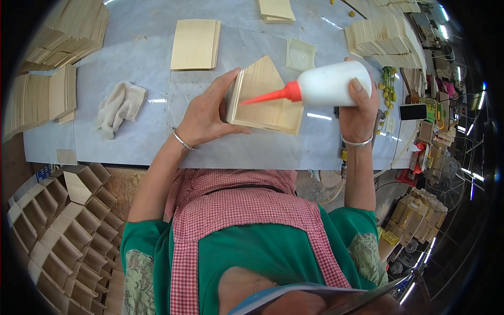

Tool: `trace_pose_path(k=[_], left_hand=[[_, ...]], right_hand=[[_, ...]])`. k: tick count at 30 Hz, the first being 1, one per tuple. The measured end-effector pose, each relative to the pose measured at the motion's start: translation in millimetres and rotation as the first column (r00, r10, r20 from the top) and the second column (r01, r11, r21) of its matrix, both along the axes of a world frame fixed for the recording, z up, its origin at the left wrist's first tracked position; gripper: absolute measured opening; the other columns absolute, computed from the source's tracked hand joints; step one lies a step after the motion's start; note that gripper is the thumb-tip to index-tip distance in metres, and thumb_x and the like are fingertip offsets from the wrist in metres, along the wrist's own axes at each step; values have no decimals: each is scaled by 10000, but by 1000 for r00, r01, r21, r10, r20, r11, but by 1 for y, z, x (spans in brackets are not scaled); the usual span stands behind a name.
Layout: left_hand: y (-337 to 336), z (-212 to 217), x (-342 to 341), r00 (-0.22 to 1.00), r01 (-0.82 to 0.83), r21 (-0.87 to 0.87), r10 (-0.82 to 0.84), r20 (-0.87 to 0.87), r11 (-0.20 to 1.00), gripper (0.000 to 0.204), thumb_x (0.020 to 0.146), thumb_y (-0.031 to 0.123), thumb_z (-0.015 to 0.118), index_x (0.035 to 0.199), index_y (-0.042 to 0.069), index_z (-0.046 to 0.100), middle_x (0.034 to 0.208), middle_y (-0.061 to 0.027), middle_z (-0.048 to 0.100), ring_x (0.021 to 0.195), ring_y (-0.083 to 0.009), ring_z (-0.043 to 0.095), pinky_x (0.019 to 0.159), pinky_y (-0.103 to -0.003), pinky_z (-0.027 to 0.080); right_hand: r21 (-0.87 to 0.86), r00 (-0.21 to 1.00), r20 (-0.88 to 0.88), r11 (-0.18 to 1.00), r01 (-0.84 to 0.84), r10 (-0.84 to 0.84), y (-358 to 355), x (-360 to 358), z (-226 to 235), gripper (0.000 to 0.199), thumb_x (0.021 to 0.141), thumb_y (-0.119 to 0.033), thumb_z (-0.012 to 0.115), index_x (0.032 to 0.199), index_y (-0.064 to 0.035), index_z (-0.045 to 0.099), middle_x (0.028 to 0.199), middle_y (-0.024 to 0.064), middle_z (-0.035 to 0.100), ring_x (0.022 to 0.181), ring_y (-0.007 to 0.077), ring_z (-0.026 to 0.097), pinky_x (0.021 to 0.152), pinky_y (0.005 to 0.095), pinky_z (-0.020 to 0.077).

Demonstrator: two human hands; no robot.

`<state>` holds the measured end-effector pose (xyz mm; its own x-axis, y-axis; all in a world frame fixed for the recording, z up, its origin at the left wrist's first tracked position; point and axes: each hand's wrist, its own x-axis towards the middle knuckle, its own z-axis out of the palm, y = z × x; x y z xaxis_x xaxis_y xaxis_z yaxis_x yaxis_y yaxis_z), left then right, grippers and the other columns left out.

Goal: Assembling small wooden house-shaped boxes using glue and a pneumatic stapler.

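Observation:
My left hand point(207, 111) grips the left side of a small house-shaped wooden box point(268, 113), its fingers behind the side panel and its thumb along the near edge. The box has a pointed end toward the far side of the table. In my right hand point(361, 107) is a white squeeze glue bottle point(331, 84) with a long red nozzle, held nearly level. The nozzle tip lies over the box's left edge close to my left hand; whether it touches the wood, and whether glue is coming out, I cannot tell.
A crumpled white glove point(122, 107) lies left on the grey table point(142, 149). Thin wooden panels point(194, 44) and a small translucent dish point(301, 54) sit beyond the box. Panel stacks point(386, 42) stand at both sides. A phone point(413, 112) lies right. Several wooden boxes point(79, 231) are piled lower left.

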<state>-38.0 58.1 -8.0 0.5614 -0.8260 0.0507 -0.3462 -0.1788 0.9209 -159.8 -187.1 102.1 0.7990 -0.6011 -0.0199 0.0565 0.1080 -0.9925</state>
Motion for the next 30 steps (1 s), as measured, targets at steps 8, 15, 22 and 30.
trace_pose_path(k=[8,15,22,30], left_hand=[[-1,0,0,999,-5,10,4,39,1000,1124,521,387,880,1445,130,294,1339,-116,483,652,-194,592,604,-289,514],[-2,-2,-1,998,-21,-25,22,65,999,1115,519,371,884,1441,122,309,1301,-105,515,637,-179,586,589,-287,511],[-2,-3,-2,998,-34,-25,35,53,999,1121,494,338,898,1433,124,327,1217,-94,573,634,-165,582,583,-276,508],[-2,-5,-3,997,-61,-33,62,42,998,1130,480,329,909,1433,128,337,1120,-67,613,640,-145,567,590,-272,505]], right_hand=[[-40,997,-68,999,-27,24,15,-15,-2,554,765,-200,756,1219,16,521,1054,86,590,970,163,573,872,306,467],[-89,998,-54,996,-11,6,14,-25,7,549,759,-181,771,1211,14,527,1054,84,598,963,162,579,863,300,471],[-188,994,-106,982,11,-32,4,-45,12,585,786,-228,725,1239,61,494,1074,102,577,1001,182,559,909,309,432],[-152,996,-29,986,75,-80,-13,-72,15,549,751,-167,781,1201,28,534,1056,82,604,965,160,583,861,291,470]])
